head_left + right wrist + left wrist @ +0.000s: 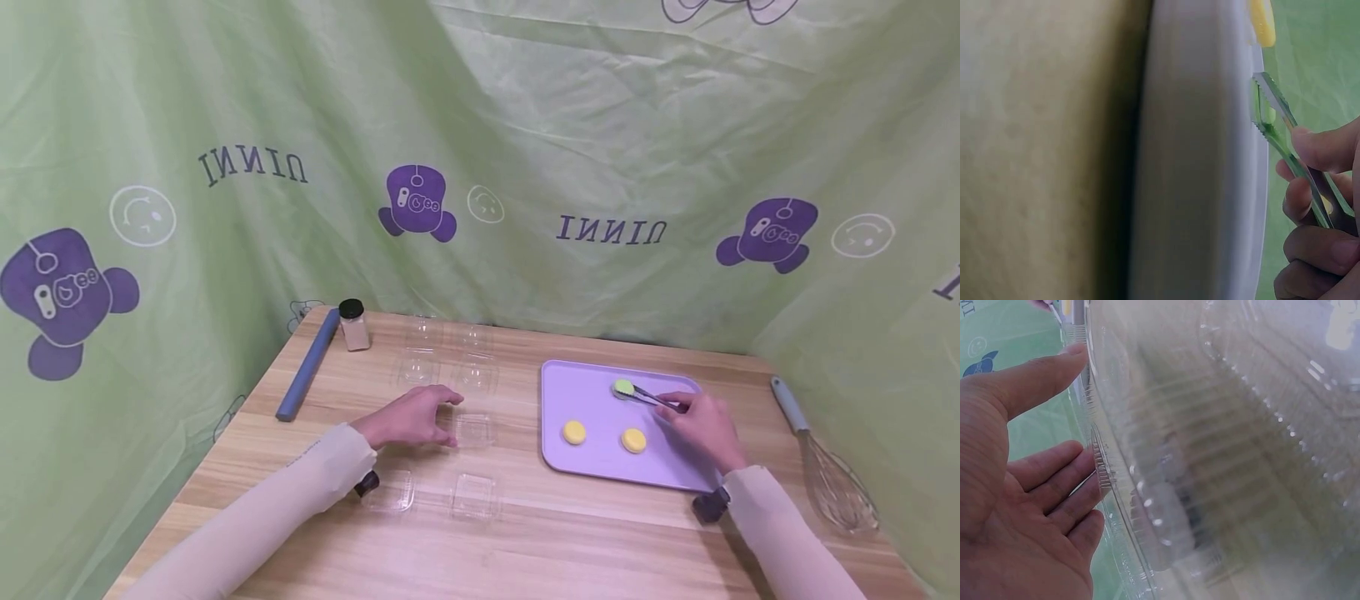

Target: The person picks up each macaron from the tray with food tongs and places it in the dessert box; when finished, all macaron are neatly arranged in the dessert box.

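Note:
My right hand [705, 427] holds a pair of metal tongs [660, 400] over a purple tray [581, 383]. The tongs' serrated tips stand around a green macaron [623, 387], and whether they press it is hard to tell. Two yellow macarons [573, 432] lie nearer on the tray. On the left, my left hand [411, 417] reaches beside a clear plastic box [474, 432], thumb and fingers spread apart. In the left wrist view its fingertips are close to the clear box's edge [1107, 462]; contact is unclear.
More clear boxes stand behind the left hand [417, 368] and in front of it [474, 497]. At the far left are a blue rod [309, 367] and a black-lidded jar [355, 327]. A whisk [832, 479] lies right of the tray. Green cloth [510, 108] hangs around the table.

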The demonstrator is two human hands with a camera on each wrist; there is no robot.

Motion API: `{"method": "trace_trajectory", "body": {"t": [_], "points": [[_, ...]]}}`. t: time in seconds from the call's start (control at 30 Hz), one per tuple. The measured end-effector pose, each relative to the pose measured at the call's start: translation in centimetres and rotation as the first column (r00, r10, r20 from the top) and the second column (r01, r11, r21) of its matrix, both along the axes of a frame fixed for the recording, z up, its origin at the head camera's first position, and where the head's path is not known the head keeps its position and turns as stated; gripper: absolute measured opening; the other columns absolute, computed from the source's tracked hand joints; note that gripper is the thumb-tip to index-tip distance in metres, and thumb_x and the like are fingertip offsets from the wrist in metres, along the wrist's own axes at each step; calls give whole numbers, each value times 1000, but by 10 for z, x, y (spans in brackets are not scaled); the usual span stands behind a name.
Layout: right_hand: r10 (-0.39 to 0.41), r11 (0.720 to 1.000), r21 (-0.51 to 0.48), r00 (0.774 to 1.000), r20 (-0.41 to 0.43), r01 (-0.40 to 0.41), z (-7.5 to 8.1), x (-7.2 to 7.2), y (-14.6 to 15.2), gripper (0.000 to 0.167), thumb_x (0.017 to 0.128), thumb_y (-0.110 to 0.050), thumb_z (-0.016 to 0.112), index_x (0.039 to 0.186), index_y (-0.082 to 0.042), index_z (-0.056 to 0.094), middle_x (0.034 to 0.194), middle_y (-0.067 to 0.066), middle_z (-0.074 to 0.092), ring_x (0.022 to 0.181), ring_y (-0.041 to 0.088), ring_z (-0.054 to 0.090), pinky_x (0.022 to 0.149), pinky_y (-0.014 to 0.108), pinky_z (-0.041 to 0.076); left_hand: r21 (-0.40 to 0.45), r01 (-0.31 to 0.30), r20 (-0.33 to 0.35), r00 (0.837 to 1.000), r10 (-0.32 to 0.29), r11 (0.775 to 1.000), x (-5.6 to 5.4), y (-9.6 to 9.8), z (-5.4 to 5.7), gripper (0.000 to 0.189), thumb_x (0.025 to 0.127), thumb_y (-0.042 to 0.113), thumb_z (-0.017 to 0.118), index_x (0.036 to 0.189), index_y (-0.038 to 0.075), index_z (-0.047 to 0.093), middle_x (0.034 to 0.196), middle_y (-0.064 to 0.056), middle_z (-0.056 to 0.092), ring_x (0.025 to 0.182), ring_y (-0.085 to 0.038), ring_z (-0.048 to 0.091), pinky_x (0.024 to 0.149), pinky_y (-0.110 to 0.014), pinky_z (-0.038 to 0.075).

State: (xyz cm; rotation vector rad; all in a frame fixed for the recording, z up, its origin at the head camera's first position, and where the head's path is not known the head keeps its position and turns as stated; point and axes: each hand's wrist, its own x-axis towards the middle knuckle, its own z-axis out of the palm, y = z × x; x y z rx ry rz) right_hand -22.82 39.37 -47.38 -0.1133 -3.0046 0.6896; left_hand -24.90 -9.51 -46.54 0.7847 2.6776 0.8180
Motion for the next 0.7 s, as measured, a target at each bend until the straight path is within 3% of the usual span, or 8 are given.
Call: {"method": "trace_trajectory", "body": {"t": [0.13, 0.4, 0.7], "points": [[-4, 1000, -2, 1000, -8, 4, -2, 0, -1, 41, 93, -33, 70, 125, -8, 71, 69, 4, 55, 65, 19, 43, 58, 29, 31, -2, -2, 7, 1000, 2, 1000, 0, 0, 1, 77, 73, 26, 90, 140, 6, 58, 142, -10, 62, 137, -31, 54, 120, -47, 42], [-3, 1000, 10, 1000, -12, 4, -3, -3, -5, 40, 93, -34, 70, 123, -8, 73, 89, 13, 69, 71, 20, 48, 60, 28, 32, 0, -10, 16, 1000, 10, 1000, 2, -4, 1, 78, 73, 25, 90, 141, 5, 56, 143, -10, 61, 137, -31, 54, 121, -47, 41], [5, 1000, 15, 998, -55, -4, -4, 0, -4, 39, 91, -31, 71, 120, -5, 73, 72, 7, 63, 66, 19, 43, 59, 28, 31, -11, 15, -9, 1000, -15, 1000, 2, -2, 1, 77, 74, 26, 89, 140, 4, 57, 142, -11, 62, 135, -31, 56, 119, -47, 44]]}}
